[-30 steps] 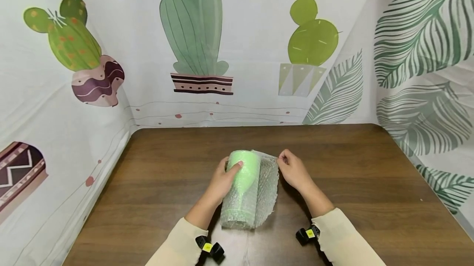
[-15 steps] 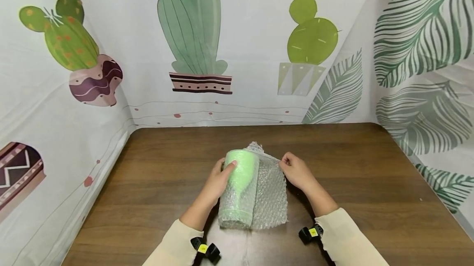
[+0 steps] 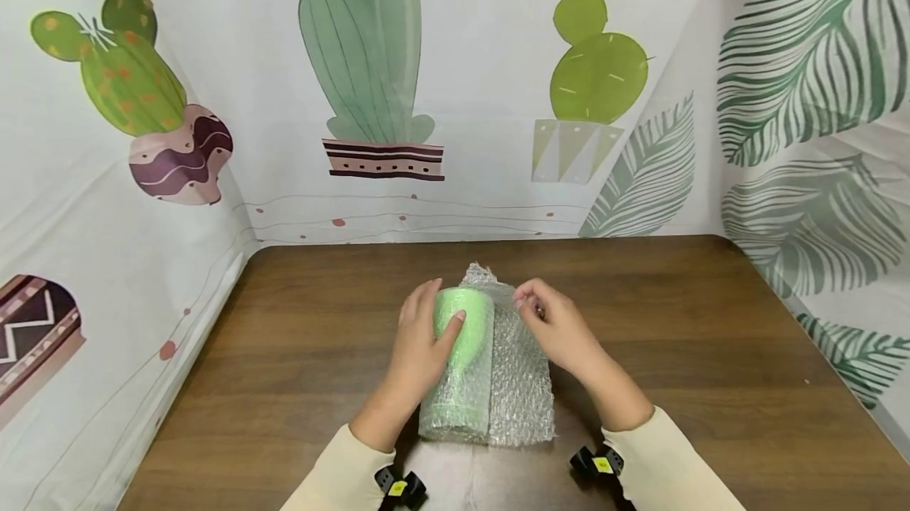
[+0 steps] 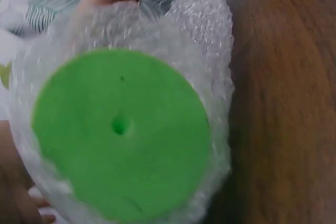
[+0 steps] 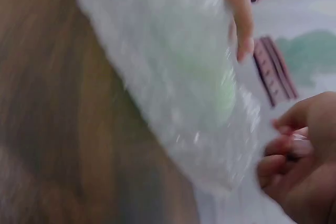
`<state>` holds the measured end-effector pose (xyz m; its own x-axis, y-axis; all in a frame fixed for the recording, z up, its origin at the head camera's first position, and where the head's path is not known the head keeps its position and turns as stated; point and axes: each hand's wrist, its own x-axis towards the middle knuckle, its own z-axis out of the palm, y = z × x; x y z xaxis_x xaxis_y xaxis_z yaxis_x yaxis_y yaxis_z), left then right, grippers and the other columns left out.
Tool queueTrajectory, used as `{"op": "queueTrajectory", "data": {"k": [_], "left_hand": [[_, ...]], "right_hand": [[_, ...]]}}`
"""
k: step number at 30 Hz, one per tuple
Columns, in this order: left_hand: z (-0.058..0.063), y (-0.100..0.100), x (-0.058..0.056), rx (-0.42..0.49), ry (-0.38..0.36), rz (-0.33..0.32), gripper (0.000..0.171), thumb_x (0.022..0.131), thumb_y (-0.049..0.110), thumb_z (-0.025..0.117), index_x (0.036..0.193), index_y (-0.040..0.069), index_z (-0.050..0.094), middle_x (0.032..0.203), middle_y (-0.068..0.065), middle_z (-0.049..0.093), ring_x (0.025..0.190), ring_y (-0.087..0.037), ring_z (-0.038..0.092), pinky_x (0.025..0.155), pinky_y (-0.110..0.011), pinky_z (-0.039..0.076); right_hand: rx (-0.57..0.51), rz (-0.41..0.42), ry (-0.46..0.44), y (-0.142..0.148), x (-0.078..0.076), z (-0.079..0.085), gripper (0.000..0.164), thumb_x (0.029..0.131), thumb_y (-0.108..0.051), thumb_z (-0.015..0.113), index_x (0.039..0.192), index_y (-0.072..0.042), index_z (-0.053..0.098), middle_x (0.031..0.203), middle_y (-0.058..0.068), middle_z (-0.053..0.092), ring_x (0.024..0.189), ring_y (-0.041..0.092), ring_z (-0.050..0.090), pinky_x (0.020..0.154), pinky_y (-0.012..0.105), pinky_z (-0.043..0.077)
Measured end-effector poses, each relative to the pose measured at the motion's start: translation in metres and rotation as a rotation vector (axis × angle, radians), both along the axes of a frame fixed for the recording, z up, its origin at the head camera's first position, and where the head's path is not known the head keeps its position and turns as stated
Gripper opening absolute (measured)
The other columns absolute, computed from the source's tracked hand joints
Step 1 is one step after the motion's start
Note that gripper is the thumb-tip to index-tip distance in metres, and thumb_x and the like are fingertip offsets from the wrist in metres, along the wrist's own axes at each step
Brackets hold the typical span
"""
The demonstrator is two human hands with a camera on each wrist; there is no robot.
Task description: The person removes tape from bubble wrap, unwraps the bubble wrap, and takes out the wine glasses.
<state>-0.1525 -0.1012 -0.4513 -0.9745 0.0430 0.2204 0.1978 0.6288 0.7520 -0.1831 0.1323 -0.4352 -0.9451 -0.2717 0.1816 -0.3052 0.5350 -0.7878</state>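
Observation:
A green goblet (image 3: 469,329) lies on its side inside bubble wrap (image 3: 522,373). Its round green base (image 4: 121,135), with a small dimple, faces the left wrist camera. My left hand (image 3: 419,337) holds the wrapped goblet from the left, thumb across its top and fingers along its far left side. My right hand (image 3: 558,325) has curled fingers at the wrap's far right edge. It pinches a clear, glossy strip; in the right wrist view a shiny bit (image 5: 300,144) shows between the fingers. A loose flap of bubble wrap spreads to the right of the goblet.
The brown wooden table (image 3: 306,353) has rounded far corners. A white cloth (image 3: 490,100) printed with cacti and leaves hangs behind and beside it. Small black devices are strapped at both wrists, over cream sleeves (image 3: 668,464).
The right hand drew the wrap's edge rightward, spreading the flap, then came back slightly left. The left hand shifted farther up the goblet with its fingers straighter. A crinkled end of wrap appeared behind.

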Motion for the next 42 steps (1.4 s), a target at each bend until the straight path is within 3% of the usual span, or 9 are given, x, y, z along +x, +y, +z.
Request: {"op": "queueTrajectory", "data": {"k": [2,4,8,12,17,30,42], "left_hand": [[0.006,0.003,0.002,-0.094,0.133,-0.063,0.051,0.1,0.034,0.064,0.143,0.009,0.054,0.151,-0.01,0.05,0.149,-0.031,0.035,0.121,-0.053,0.032],[0.011,0.007,0.005,-0.169,0.218,-0.138,0.039,0.097,0.026,0.067,0.131,0.008,0.065,0.141,-0.008,0.06,0.144,-0.029,0.044,0.12,-0.052,0.033],[0.012,0.015,0.008,-0.292,0.264,-0.222,0.028,0.096,0.022,0.069,0.12,0.01,0.073,0.13,-0.005,0.068,0.131,-0.028,0.056,0.115,-0.056,0.038],[0.013,0.018,0.01,-0.368,0.25,-0.18,0.029,0.095,0.027,0.071,0.121,0.014,0.073,0.133,-0.004,0.065,0.131,-0.027,0.053,0.11,-0.055,0.041],[0.014,0.016,0.012,-0.394,0.238,-0.144,0.033,0.094,0.032,0.072,0.123,0.017,0.073,0.134,-0.004,0.062,0.13,-0.028,0.051,0.106,-0.053,0.043],[0.013,0.007,0.019,-0.473,0.201,-0.078,0.049,0.088,0.037,0.077,0.133,0.02,0.066,0.14,-0.013,0.053,0.132,-0.035,0.048,0.102,-0.058,0.045],[0.011,-0.014,0.022,-0.386,0.142,-0.027,0.049,0.087,0.025,0.075,0.134,0.017,0.064,0.14,-0.017,0.048,0.128,-0.039,0.052,0.098,-0.055,0.049]], "right_hand": [[0.039,0.06,-0.04,-0.006,0.003,0.003,0.016,0.101,-0.007,0.052,0.114,-0.006,0.061,0.081,0.004,0.058,0.068,0.013,0.05,0.062,0.027,0.045],[0.107,0.109,-0.076,-0.01,0.002,0.0,0.019,0.101,-0.006,0.05,0.117,-0.005,0.061,0.076,0.001,0.054,0.063,0.011,0.047,0.059,0.027,0.043],[0.168,0.149,-0.113,-0.015,-0.003,-0.015,0.023,0.1,-0.008,0.054,0.122,-0.004,0.06,0.07,-0.002,0.049,0.058,0.009,0.043,0.057,0.026,0.04],[0.174,0.155,-0.117,-0.014,-0.006,-0.025,0.037,0.098,-0.009,0.057,0.134,-0.001,0.055,0.071,-0.002,0.053,0.057,0.009,0.045,0.055,0.025,0.042],[0.158,0.168,-0.139,-0.012,-0.007,-0.034,0.053,0.097,-0.009,0.058,0.148,-0.004,0.045,0.069,-0.002,0.051,0.055,0.008,0.044,0.053,0.025,0.041],[0.105,0.189,-0.225,-0.006,-0.012,-0.042,0.064,0.099,-0.013,0.059,0.157,-0.015,0.034,0.068,-0.002,0.052,0.053,0.009,0.047,0.05,0.027,0.045],[0.051,0.177,-0.276,-0.004,-0.015,-0.042,0.067,0.099,-0.012,0.061,0.159,-0.018,0.03,0.065,-0.001,0.051,0.052,0.011,0.051,0.05,0.028,0.048]]}}
